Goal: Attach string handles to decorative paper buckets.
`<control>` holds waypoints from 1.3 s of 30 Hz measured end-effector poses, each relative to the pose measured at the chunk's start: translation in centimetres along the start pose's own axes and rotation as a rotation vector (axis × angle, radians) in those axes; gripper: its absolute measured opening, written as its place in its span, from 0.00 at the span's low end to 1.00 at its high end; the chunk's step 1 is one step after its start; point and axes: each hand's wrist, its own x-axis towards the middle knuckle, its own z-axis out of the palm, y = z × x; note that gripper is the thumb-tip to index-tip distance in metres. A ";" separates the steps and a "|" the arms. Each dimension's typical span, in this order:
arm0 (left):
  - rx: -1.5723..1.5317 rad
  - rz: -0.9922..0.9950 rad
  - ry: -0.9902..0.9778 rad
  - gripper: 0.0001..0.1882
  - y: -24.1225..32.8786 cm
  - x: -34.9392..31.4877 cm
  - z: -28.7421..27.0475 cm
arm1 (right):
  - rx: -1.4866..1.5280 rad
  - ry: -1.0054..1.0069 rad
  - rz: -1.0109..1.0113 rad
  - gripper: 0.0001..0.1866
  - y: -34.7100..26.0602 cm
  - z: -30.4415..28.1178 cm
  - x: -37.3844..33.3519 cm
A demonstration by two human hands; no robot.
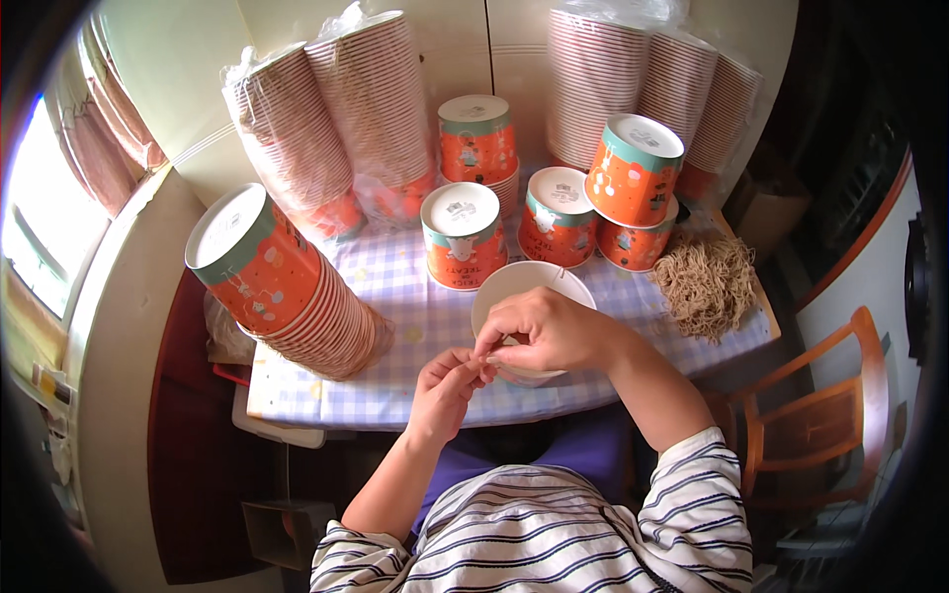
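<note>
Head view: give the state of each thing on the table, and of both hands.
Left hand, fingers pinched; held thing unclear
Right hand, fingers pinched, near the left's
White-lined bucket, upright, open
Orange buckets, bases up
Left bucket stack, nested, bases up
Back stacks, nested, in clear plastic
Twine heap, loose, tangled
Checked tablecloth, spread

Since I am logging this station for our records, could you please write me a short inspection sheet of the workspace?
Surface: blue-and-white checked tablecloth.
Work items: upright open bucket, white inside, beneath the hands; pile of beige cords at right.
Clutter: upside-down orange buckets, a nested stack at left, plastic-wrapped stacks behind.
Left hand: fingertips pinched together, close against the right's.
Right hand: fingertips pinched over the bucket's near side; anything held is too small to tell.
Cables: nothing seen.
Surroundings: wooden chair at right, curtain at left.
</note>
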 end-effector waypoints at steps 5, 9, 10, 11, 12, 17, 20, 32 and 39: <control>0.155 0.029 -0.016 0.06 0.0 -0.4 0.3 | 0.040 -0.077 -0.009 0.05 1.3 0.5 1.3; 0.349 0.092 0.018 0.06 0.4 -0.7 0.6 | 0.108 -0.121 0.045 0.06 1.5 0.9 1.8; 0.351 0.091 0.018 0.06 0.3 -0.8 0.5 | 0.118 -0.125 0.061 0.06 1.5 1.0 1.9; 0.359 0.117 0.001 0.06 0.2 -0.9 0.2 | 0.119 -0.124 0.061 0.06 1.6 1.2 1.8; 0.368 0.142 -0.016 0.06 0.0 -0.9 0.0 | -0.045 0.021 0.010 0.06 1.9 1.6 1.7; 0.343 0.112 -0.010 0.06 -0.3 -1.1 -0.8 | -0.585 0.521 -0.131 0.05 2.7 2.9 0.3; 0.311 0.096 -0.006 0.06 -0.3 -1.2 -1.3 | -0.473 0.442 -0.070 0.05 2.5 3.0 -1.5; 0.259 0.086 -0.058 0.05 -0.6 -0.8 -1.4 | -0.392 0.267 -0.117 0.06 3.4 4.3 -3.0; 0.309 0.105 0.004 0.05 -0.5 -1.0 -1.1 | -0.565 0.354 -0.105 0.06 2.2 4.8 -3.2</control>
